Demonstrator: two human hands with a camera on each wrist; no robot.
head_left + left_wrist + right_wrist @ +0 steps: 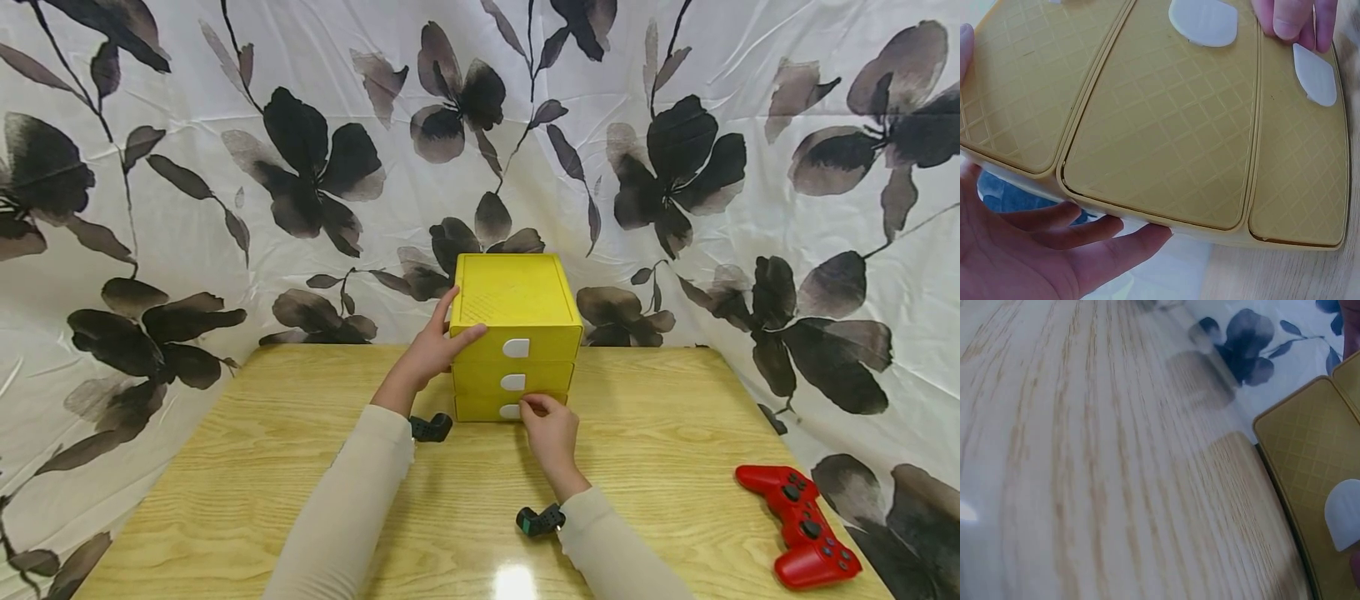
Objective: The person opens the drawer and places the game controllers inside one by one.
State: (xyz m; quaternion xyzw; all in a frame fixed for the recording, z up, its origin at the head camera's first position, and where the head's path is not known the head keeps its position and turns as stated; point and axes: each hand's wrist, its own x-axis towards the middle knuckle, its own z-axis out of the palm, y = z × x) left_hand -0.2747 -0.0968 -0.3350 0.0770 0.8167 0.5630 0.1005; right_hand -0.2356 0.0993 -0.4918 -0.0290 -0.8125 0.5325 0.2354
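A small yellow three-drawer box (pixel 517 292) stands on the table, with a rounded white handle on each drawer front. In the head view, all three drawer fronts sit flush. My left hand (pixel 431 350) rests on the box's left side, thumb over the upper front edge. Its fingers (pixel 1116 247) lie fairly straight along the side wall in the left wrist view. My right hand (pixel 551 429) is at the bottom drawer, its thumb and fingertips pinching the edge of the lowest white handle (pixel 510 411). The right wrist view catches only a sliver of this hand at its edge.
A red game controller (pixel 802 525) lies near the right edge of the wooden table (pixel 300 467). Behind the box hangs a white cloth (pixel 315 50) with dark flowers. Black devices (pixel 540 521) are strapped at both wrists.
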